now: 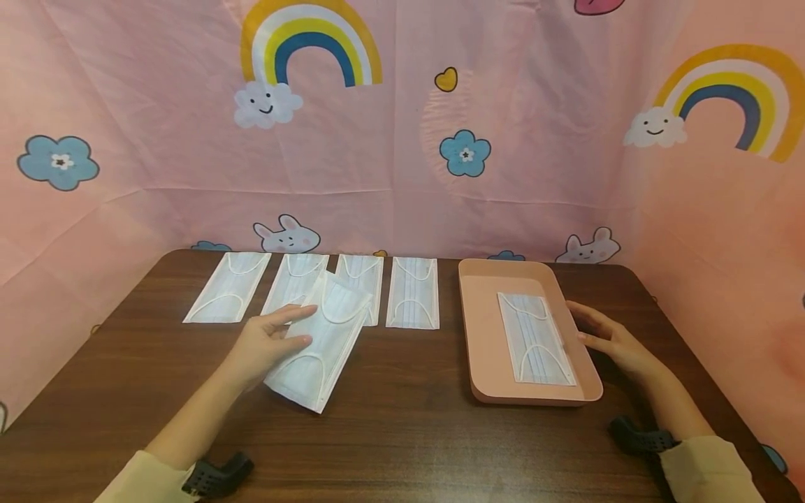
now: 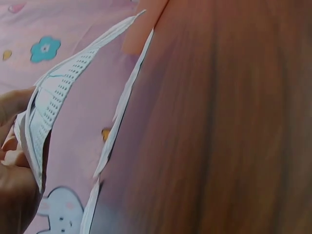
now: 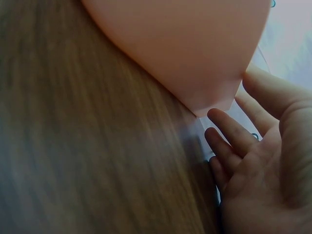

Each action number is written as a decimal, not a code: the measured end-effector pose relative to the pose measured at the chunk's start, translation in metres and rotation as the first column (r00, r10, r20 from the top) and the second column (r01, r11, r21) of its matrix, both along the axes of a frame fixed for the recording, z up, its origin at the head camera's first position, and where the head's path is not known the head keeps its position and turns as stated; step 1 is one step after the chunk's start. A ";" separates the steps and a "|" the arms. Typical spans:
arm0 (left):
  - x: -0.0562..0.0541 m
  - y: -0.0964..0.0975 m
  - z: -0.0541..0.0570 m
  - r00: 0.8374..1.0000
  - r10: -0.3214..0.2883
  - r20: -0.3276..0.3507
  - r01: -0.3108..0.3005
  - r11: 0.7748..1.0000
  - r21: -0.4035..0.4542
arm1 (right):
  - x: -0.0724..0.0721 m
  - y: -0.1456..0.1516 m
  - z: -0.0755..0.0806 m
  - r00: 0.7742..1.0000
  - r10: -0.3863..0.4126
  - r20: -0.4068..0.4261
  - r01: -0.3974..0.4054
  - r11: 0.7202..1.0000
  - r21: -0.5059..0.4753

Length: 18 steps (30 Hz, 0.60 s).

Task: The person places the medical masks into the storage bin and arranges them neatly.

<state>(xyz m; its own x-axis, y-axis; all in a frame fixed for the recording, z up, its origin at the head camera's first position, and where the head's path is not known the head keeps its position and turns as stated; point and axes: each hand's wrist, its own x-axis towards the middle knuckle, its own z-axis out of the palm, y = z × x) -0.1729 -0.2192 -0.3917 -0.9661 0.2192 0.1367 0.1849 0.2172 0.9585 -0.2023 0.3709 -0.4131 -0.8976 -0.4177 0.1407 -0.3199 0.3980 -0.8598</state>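
My left hand [image 1: 267, 342] holds a white pleated face mask [image 1: 323, 339] by its left edge, raised and tilted over the table. In the left wrist view the held mask [image 2: 53, 102] appears edge-on, bowed between the thumb and fingers. A pink tray [image 1: 472, 335] stands on the right, with one face mask [image 1: 534, 342] lying inside it. Beside the tray's right wall is my right hand [image 1: 613, 342]. The right wrist view shows its thumb [image 3: 265, 90] at the tray's rim, the other fingers loosely extended near the wall.
Several more face masks lie in a row along the back of the brown table [image 1: 402, 433], among them one at the far left [image 1: 228, 288] and one nearest the tray [image 1: 412, 293]. A pink patterned cloth [image 1: 402, 140] hangs behind and at both sides.
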 end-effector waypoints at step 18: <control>0.006 0.063 -0.006 0.996 -0.081 0.023 0.075 0.978 0.195 | -0.002 0.001 -0.003 1.000 0.003 -0.025 -0.003 1.000 0.024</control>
<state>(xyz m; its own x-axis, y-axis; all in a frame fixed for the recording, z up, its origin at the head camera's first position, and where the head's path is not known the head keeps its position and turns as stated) -0.1666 -0.1563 -0.3973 -0.9514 0.2664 0.1542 0.1636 0.0133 0.9864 -0.2042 0.3723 -0.4164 -0.8927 -0.4237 0.1533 -0.3425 0.4171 -0.8419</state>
